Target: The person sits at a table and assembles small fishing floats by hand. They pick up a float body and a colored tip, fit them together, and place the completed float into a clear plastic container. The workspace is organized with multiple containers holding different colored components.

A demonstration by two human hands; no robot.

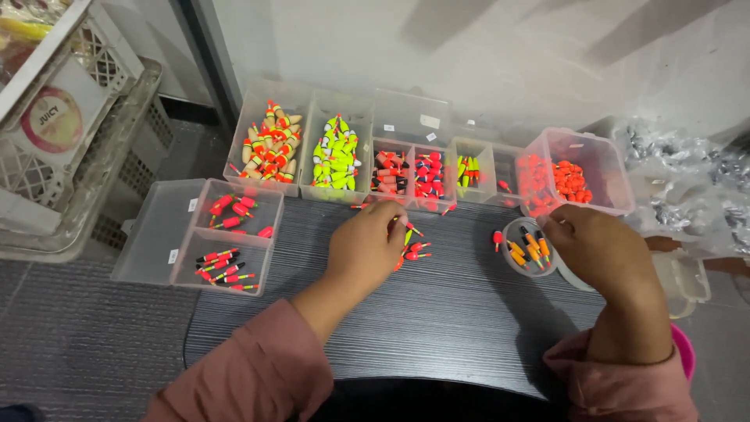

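Looking down from the head camera, I see two pink sleeves [258, 375] closest to me, reaching out over a dark, grooved surface [437, 312]. My left hand [366, 248] rests knuckles-up near the middle of the surface, fingers curled toward a small loose cluster of red and orange fishing floats [414, 250] lying just beside its fingertips; I cannot tell whether its grip is closed on one or merely touching them. My right hand [601, 252] sits to the right with its fingers bent over the edge of a small round clear container [530, 248] that holds several orange floats; whether that grip pinches anything is hidden by the knuckles. One red float [498, 237] lies on the surface just left of the container.

Farther left, a clear divided tray [160, 234] overhangs the surface edge, with slim red stick floats [223, 266] in its near compartment and fatter red ones behind. Beyond the hands, a row of clear bins stands against the wall: red-and-cream floats [269, 148], neon yellow floats [336, 156], smaller red and black ones [391, 173], then a tub of orange-red floats [570, 178] at the right. At far right lie bags of grey sinkers [687, 180]; at far left, a white plastic crate [70, 133].
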